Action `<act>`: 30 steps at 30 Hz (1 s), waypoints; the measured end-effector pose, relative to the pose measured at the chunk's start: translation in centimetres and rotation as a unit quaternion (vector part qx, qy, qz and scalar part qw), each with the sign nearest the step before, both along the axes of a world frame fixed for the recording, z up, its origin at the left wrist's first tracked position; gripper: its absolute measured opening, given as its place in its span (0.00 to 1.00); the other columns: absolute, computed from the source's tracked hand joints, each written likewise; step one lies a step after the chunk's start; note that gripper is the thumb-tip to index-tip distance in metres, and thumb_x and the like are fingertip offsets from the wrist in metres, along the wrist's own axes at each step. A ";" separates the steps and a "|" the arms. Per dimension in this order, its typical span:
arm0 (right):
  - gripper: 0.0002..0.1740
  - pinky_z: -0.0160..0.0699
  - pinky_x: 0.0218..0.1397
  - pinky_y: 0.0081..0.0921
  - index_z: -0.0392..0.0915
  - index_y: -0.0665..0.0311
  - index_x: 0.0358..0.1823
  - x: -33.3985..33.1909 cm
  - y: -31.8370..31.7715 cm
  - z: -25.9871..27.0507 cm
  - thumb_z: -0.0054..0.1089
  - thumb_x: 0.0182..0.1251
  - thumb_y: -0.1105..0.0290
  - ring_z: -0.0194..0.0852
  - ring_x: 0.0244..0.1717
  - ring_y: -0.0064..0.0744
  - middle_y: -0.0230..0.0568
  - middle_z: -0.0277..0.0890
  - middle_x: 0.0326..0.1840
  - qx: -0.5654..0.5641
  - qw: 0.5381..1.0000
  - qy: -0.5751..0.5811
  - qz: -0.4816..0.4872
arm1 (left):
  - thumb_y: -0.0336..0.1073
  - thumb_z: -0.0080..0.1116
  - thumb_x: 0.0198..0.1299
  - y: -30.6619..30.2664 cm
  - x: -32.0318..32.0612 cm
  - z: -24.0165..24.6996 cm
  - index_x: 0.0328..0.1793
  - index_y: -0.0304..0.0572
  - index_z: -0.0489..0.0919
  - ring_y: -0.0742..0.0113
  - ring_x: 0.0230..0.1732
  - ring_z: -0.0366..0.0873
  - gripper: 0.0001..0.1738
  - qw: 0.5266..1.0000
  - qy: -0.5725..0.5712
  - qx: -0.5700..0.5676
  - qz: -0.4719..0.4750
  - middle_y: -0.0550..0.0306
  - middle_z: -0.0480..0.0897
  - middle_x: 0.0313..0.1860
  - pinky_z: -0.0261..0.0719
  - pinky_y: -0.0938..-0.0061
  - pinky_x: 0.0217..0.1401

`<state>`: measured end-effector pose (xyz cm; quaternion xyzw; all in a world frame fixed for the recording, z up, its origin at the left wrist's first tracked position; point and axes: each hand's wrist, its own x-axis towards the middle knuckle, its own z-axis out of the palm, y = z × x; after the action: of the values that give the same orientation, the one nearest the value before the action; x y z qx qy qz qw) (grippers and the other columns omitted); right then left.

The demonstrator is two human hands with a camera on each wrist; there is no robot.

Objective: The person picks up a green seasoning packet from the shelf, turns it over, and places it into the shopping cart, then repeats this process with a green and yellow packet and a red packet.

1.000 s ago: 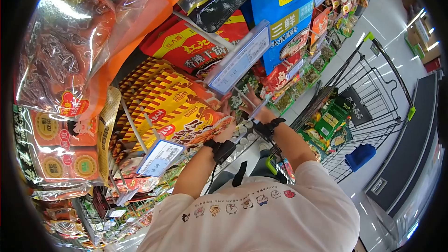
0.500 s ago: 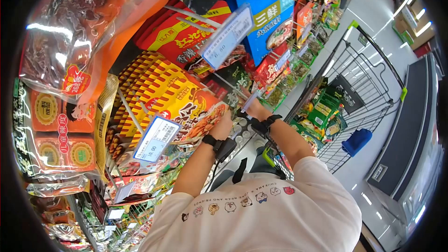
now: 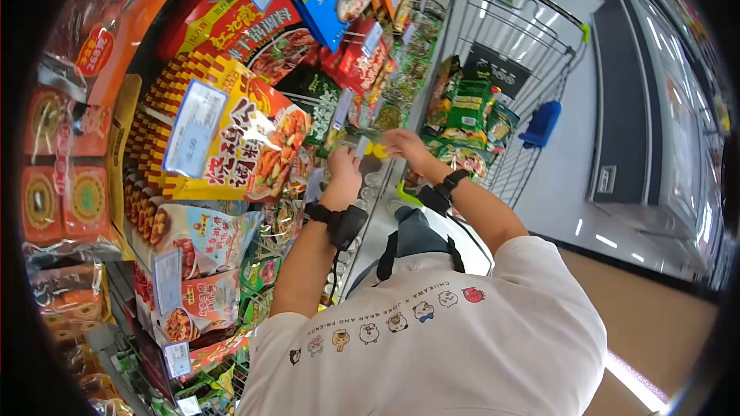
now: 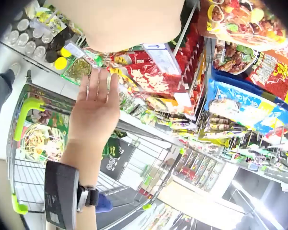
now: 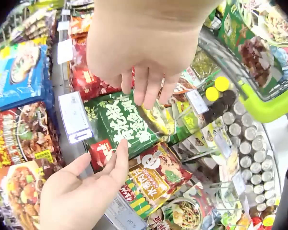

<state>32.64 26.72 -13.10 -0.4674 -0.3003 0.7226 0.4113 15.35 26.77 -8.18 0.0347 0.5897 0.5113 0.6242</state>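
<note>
The green packet (image 5: 127, 124) is hanging on the display shelf among other seasoning packs. It is showing its printed face to the aisle. In the right wrist view its long axis is running diagonally from upper left to lower right, with the upper end beside a white price tag (image 5: 73, 112).

The left hand (image 5: 81, 191) is lying open, palm up and fingers straight. Its fingertips are reaching the packet's lower edge just above a red packet (image 5: 98, 153); whether they are pressing on it I cannot tell. The right hand (image 5: 144, 57) is hanging over the packet's upper edge with loose, uncurled fingers, gripping nothing.

Half a second ago the left hand was up against the big yellow-and-red bag (image 3: 231, 139), and the right hand was closing around something at a peg. Now both hands are sitting lower on the display, below that bag, and both are open. The head view is also tilting further down.

Counting: two hands are working at one green packet, two yellow-lidded jars (image 5: 222, 84) are standing among the grey-lidded ones on the lower shelf, and one shopping cart (image 3: 478, 23) is standing just behind the right hand.
</note>
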 end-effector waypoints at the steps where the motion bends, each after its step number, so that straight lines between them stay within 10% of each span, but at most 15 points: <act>1: 0.15 0.73 0.42 0.31 0.70 0.61 0.47 1.4 -1.7 -0.4 0.43 0.64 0.63 0.74 0.38 0.31 0.38 0.74 0.37 0.041 0.993 -0.111 -0.009 | 0.34 0.47 0.56 -1.1 0.9 0.2 0.51 0.34 0.65 0.61 0.52 0.68 0.17 0.999 0.016 0.004 -0.031 0.53 0.70 0.46 0.64 0.70 0.55; 6: 0.19 0.72 0.38 0.39 0.74 0.65 0.38 7.8 -13.0 -0.6 0.38 0.65 0.58 0.76 0.35 0.43 0.49 0.76 0.29 0.179 0.777 -0.593 0.108 | 0.29 0.48 0.53 -7.5 4.3 -5.3 0.41 0.36 0.73 0.66 0.38 0.74 0.09 0.915 0.204 0.215 -0.274 0.58 0.76 0.35 0.70 0.76 0.40; 11: 0.24 0.70 0.40 0.45 0.75 0.62 0.35 9.1 -21.7 0.2 0.36 0.64 0.49 0.74 0.37 0.52 0.51 0.76 0.32 0.055 0.738 -0.639 0.207 | 0.33 0.50 0.51 -14.5 5.6 -1.3 0.51 0.37 0.71 0.51 0.51 0.70 0.19 0.611 0.456 0.406 -0.503 0.47 0.74 0.50 0.68 0.61 0.51; 15: 0.25 0.71 0.41 0.43 0.75 0.60 0.36 9.4 -21.7 0.7 0.36 0.63 0.48 0.74 0.37 0.52 0.52 0.76 0.32 0.053 0.728 -0.653 0.201 | 0.36 0.52 0.49 -18.1 5.5 -1.8 0.57 0.39 0.67 0.54 0.54 0.68 0.25 0.483 0.553 0.405 -0.545 0.51 0.69 0.57 0.63 0.60 0.56; 30: 0.22 0.70 0.41 0.43 0.77 0.57 0.38 9.9 -24.7 1.0 0.40 0.63 0.49 0.73 0.37 0.52 0.48 0.76 0.32 0.126 0.743 -0.588 0.295 | 0.37 0.50 0.49 -16.0 10.2 -1.1 0.32 0.41 0.78 0.49 0.35 0.75 0.10 0.475 0.581 0.322 -0.577 0.49 0.78 0.29 0.70 0.57 0.39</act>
<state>42.52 1.98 -12.11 -0.6316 -0.6936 0.3455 -0.0253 25.51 10.79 -9.30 0.8549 0.4579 0.0523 0.2382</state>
